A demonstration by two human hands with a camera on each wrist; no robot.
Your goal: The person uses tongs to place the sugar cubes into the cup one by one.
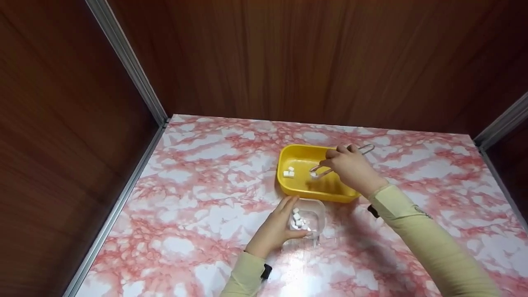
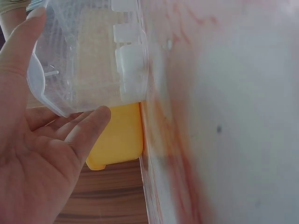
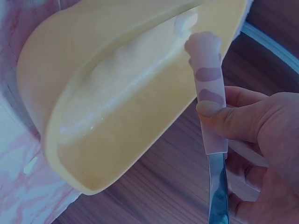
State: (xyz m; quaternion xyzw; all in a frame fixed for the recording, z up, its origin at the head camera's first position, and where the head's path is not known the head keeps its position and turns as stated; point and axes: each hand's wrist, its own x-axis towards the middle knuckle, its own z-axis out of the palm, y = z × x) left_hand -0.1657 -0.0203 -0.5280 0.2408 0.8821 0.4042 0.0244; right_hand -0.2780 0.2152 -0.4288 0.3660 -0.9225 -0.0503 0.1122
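My right hand (image 1: 350,167) pinches a pair of small tongs (image 3: 212,93) with a pale pink, paw-shaped tip and a metal back end. The tips hang inside a yellow tray (image 1: 305,194), with a white cube (image 1: 313,174) at them; whether it is clamped I cannot tell. Several white cubes (image 1: 288,173) lie at the tray's left end. My left hand (image 1: 274,227) holds a clear plastic container (image 2: 93,60) between thumb and fingers, just in front of the tray. White cubes (image 1: 298,220) sit in that container, mostly along its left side.
The table (image 1: 198,189) has a red and white marbled top. A brown wood-look panel (image 1: 288,62) rises behind it, and another panel with a metal rail (image 1: 138,80) stands at the left. A second metal rail (image 1: 505,119) runs along the right.
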